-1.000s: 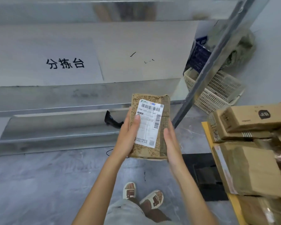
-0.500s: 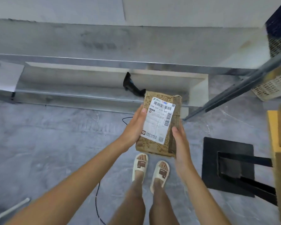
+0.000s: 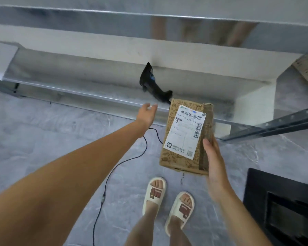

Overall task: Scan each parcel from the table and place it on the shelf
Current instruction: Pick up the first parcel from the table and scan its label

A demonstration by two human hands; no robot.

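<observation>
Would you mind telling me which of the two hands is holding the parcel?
The right hand grips the labelled cardboard parcel along its right edge. The left hand holds nothing; it is open, reaching toward the black barcode scanner.

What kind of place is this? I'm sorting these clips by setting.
Probably a parcel sorting or courier depot. The right hand holds a cardboard parcel with a barcoded shipping label, and the open left hand reaches toward a corded barcode scanner lying on a metal shelf.
</observation>
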